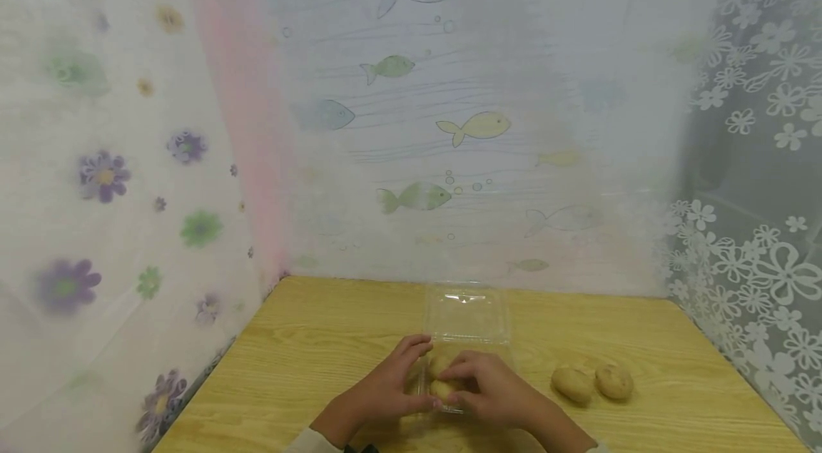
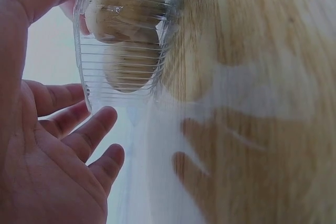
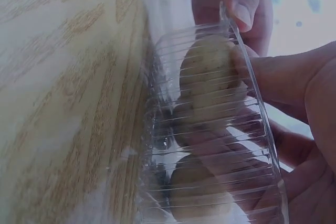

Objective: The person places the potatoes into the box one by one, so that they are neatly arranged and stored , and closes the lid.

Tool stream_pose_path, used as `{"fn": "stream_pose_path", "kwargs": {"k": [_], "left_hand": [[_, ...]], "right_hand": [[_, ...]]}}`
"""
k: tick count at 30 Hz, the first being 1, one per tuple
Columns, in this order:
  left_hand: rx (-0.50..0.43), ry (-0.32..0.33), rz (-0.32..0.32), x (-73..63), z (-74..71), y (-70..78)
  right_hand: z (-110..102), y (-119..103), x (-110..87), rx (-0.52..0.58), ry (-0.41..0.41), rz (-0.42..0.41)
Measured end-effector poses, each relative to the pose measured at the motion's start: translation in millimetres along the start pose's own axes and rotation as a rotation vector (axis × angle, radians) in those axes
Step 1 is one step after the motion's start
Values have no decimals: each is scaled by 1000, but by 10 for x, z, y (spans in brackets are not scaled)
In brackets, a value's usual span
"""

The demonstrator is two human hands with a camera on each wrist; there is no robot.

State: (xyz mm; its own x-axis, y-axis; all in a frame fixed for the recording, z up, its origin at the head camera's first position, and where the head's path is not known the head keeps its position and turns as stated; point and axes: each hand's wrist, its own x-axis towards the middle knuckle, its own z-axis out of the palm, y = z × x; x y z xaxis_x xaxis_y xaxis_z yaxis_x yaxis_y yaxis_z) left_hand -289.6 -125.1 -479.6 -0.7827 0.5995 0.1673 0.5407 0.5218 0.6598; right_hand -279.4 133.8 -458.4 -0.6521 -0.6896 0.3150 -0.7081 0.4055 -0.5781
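Note:
A clear plastic clamshell box lies on the table with its lid folded back to the far side. My right hand reaches into it, thumb and fingers pinching a potato at the near end. Another potato sits just beyond, partly covered by the fingers. Through the ribbed wall, the right wrist view shows the gripped potato against the thumb. Around the box's left side, my left hand keeps its fingers spread and loosely extended, the thumb at the near rim and the fingertips along the side wall.
Two loose potatoes, one beside the other, lie on the wooden table to the right of the box. Patterned sheets hang behind the table and along both sides, with fish on the back sheet.

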Motion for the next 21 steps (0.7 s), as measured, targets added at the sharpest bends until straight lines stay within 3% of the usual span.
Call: {"fn": "stream_pose_path", "kwargs": {"k": [8, 21], "left_hand": [[-17, 1, -1, 3, 6, -13], [-18, -7, 11, 9, 9, -19]], "right_hand": [[31, 20, 10, 97, 24, 87], [27, 34, 31, 89, 12, 141]]}}
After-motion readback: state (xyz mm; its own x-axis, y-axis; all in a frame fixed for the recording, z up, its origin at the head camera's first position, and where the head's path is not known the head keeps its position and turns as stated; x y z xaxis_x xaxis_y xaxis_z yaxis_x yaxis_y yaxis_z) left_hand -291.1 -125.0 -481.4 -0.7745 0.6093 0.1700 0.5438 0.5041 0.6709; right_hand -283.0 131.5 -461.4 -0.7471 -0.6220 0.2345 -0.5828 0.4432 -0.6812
